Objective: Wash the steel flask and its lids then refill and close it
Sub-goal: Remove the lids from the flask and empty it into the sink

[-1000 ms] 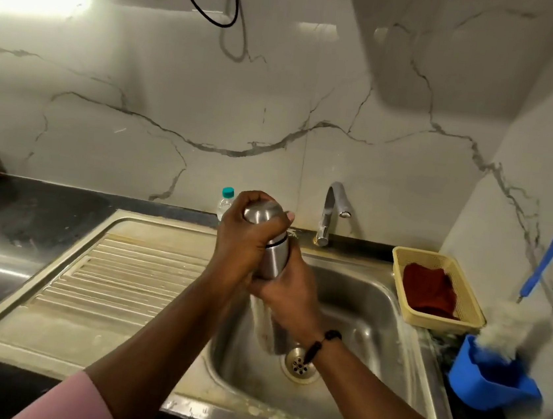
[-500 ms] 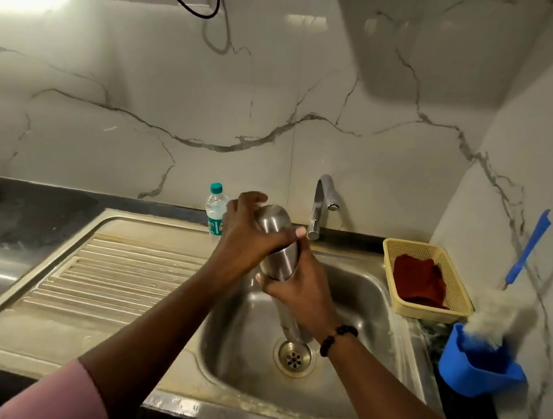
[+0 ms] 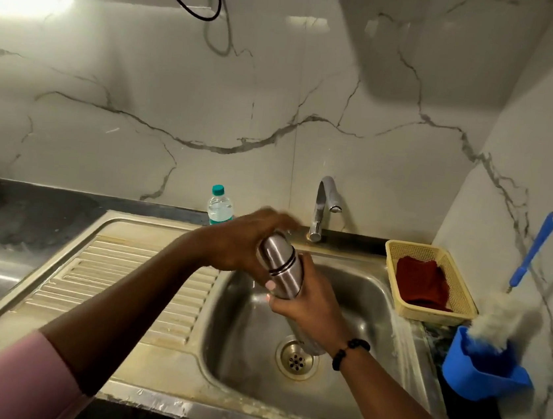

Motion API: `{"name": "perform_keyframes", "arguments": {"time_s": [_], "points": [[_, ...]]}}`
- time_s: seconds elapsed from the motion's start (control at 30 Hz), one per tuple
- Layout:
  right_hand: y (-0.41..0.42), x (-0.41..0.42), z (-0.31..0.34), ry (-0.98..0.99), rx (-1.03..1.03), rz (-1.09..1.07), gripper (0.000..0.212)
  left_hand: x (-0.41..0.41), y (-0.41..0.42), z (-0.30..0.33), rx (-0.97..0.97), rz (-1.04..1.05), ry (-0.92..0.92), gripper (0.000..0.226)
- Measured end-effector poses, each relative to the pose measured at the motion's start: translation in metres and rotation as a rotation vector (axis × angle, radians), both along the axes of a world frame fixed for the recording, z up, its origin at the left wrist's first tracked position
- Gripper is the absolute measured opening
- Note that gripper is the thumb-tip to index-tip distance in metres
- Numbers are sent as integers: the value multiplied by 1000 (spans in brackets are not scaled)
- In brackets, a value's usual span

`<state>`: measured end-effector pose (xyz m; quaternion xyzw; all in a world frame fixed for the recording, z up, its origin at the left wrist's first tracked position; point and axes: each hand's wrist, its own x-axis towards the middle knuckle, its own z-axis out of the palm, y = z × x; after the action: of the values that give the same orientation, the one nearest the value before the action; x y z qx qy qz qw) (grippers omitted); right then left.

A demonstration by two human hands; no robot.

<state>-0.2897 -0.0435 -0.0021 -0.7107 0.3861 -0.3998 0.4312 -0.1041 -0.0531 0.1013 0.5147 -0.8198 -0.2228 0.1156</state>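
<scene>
Wrapping round the lower body of the steel flask, the right hand has its fingers curled tight against the metal, two pale nails showing at the flask's left side. The left hand sits over the top end, its grip closed about the lid, with the fingers blurred where they arch over the cap. The flask tilts, its top leaning up and to the left, and it hangs above the sink basin rather than resting in it. Its lower end is hidden behind the right hand and wrist.

The flask is a brushed-steel cylinder with a rounded shoulder, and a dark ring marks the seam between lid and body. A black beaded bracelet circles the right wrist; a pink sleeve covers the left forearm near the bottom edge.

The sink is dull stainless steel, stained yellowish, with a ribbed draining board on the left and a round perforated drain in the basin. A curved chrome tap stands behind it. A small clear plastic bottle with a teal cap stands on the dark counter just beyond the left hand. To the right, a yellow woven plastic basket holds a dark red cloth. Beside it a blue plastic holder carries a white fluffy brush with a blue handle. Glossy veined marble tiles back the wall.
</scene>
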Motion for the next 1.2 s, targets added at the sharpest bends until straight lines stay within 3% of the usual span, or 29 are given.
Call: {"name": "perform_keyframes", "arguments": {"time_s": [0.1,0.17,0.27,0.4,0.47,0.63,0.77,0.93,1.07,1.2], "points": [[3,0,-5,74,-21,4,66,-7,1,3,-81,81,-118,55],[3,1,-9,57,-3,5,66,-9,0,2,-4,219,-57,55],[4,1,-14,58,-8,0,64,-8,3,5,113,107,-147,64],[5,1,-17,120,-20,27,69,-4,4,5,-57,90,-258,61],[5,-2,-18,99,4,26,68,4,7,11,-105,164,-165,60],[7,-1,-21,22,73,4,63,45,44,-11,46,343,483,61],[12,9,-25,8,90,12,60,78,84,-93,-109,464,546,33],[16,22,-26,26,98,47,58,93,133,-182,-40,707,644,45],[21,29,-27,26,100,70,57,105,154,-225,-94,751,466,48],[21,33,-28,39,102,82,58,107,162,-239,-145,812,430,47]]}}
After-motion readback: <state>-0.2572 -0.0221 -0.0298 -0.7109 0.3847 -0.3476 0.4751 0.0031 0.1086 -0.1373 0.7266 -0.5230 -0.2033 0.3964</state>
